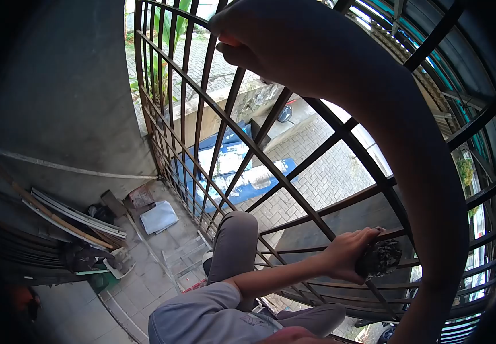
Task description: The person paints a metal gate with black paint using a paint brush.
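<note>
My left hand [348,253] reaches across the lower middle, its fingers and thumb wrapped round a dark object with pale speckles [381,259], in front of the metal bars. My right arm arches up the right side of the view. At its end, my right hand [245,37] is closed near the top of the dark metal grille [282,178]. Its fingers are curled beside a crossbar, in shadow, and what they hold cannot be made out.
My bent knee [235,238] is near the grille. Beyond the bars are a blue, peeling object [259,178] and paving [311,155]. At the left are a grey wall [64,86], long curved strips [76,218], a white sheet [159,218] and a tiled floor [150,275].
</note>
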{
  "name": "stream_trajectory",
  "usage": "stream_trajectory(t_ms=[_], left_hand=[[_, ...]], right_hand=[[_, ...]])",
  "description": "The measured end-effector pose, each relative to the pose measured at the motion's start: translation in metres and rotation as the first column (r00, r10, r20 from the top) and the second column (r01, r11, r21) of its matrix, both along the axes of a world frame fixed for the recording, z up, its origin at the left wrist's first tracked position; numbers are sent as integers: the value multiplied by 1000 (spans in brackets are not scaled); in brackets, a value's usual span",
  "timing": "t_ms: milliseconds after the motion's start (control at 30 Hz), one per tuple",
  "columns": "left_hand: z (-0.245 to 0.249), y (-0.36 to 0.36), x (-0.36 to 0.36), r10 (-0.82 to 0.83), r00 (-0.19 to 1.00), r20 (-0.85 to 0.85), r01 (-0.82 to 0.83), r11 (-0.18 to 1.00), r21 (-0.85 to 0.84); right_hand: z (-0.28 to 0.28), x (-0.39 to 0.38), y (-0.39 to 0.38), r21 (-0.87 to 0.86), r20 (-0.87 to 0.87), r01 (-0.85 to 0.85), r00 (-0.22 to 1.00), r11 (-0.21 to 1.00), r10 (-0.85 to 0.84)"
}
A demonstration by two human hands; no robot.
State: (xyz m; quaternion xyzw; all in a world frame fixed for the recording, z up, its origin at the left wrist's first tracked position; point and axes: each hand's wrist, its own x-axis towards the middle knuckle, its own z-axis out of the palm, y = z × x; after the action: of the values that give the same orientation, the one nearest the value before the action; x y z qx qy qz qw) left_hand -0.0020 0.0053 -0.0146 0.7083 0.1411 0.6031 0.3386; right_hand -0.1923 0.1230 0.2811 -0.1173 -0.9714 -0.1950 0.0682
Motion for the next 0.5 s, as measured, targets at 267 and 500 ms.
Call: stream_trajectory(t_ms=[267, 500], left_hand=[[0, 1, 0, -21, 1000, -9, 20, 1000, -13], [1, 2, 0, 0, 1000, 0, 0, 1000, -7]], right_hand=[[11, -14, 4, -58, 95, 5, 996, 998, 1], [26, -21, -14, -145, 98, 231, 971, 962, -218]])
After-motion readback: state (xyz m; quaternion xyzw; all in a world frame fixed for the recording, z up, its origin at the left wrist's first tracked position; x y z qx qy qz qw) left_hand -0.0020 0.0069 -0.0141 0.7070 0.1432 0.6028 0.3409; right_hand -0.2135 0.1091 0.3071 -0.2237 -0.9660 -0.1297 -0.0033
